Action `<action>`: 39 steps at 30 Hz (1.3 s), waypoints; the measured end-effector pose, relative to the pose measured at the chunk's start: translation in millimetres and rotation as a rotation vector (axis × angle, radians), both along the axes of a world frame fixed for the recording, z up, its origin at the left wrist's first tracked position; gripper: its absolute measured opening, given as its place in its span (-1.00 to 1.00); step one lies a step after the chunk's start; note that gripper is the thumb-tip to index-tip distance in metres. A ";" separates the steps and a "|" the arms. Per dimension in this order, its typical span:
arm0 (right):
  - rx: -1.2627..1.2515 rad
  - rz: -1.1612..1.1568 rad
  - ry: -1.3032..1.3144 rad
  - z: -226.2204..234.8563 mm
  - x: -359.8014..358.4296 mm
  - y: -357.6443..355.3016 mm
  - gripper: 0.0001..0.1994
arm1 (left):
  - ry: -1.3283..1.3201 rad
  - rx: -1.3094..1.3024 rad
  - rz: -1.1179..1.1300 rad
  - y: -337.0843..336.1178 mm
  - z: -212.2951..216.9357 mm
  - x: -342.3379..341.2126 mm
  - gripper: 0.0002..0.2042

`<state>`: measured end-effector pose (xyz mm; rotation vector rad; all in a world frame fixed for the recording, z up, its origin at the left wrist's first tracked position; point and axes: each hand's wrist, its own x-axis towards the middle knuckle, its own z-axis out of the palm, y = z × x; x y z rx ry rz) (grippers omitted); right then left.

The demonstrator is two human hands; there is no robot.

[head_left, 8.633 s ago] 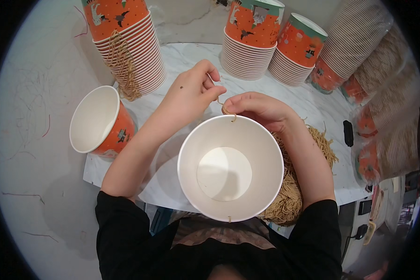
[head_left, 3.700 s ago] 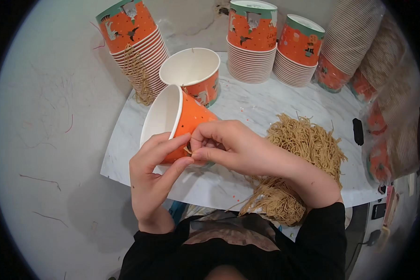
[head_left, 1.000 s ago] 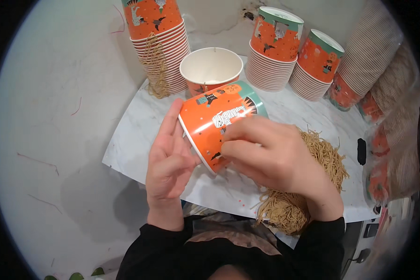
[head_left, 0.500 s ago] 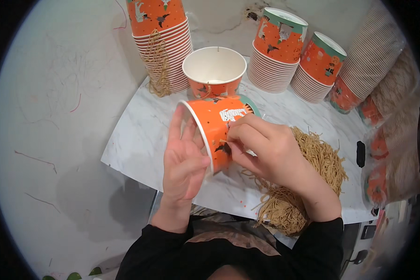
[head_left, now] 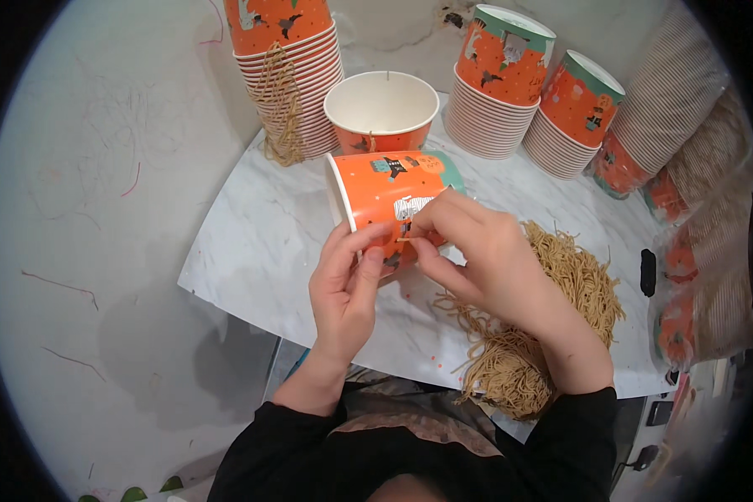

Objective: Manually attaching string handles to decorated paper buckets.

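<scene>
An orange paper bucket (head_left: 372,191) with printed figures and a green base band lies on its side, its white rim to the left. My left hand (head_left: 343,284) grips its near wall by the rim, fingertips and thumb on the orange side. My right hand (head_left: 481,255) pinches the end of a short tan cord (head_left: 406,240) against the bucket's side. Beneath my right forearm lies a big heap of tan cords (head_left: 573,280). Just behind stands a second bucket (head_left: 380,105), upright with its mouth up and a bit of cord on its front.
A tall stack of nested buckets (head_left: 297,88) with cords draped over it stands at the back left. Two upside-down stacks (head_left: 493,121) (head_left: 565,134) stand back right. Plastic-wrapped bucket sleeves (head_left: 669,75) line the right edge. A small black object (head_left: 647,274) lies near them.
The bucket has turned, bringing other printed figures up top. My left hand has shifted from its open mouth to grip the outer wall. My right hand still pinches the cord.
</scene>
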<state>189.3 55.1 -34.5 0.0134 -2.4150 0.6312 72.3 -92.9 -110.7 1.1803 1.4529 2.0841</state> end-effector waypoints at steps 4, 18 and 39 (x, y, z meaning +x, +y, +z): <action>-0.106 0.018 -0.072 2.4 -0.5 2.8 -0.86 | -0.084 0.115 -0.013 9.5 -3.0 7.3 -0.74; -0.515 0.108 -0.117 -23.0 -8.2 -14.6 -0.88 | 0.242 0.065 0.311 11.5 -20.5 -3.2 -0.89; -0.205 0.069 0.229 -42.3 -14.2 -3.7 -0.87 | -0.130 0.241 -0.297 5.4 -15.8 -0.1 -0.26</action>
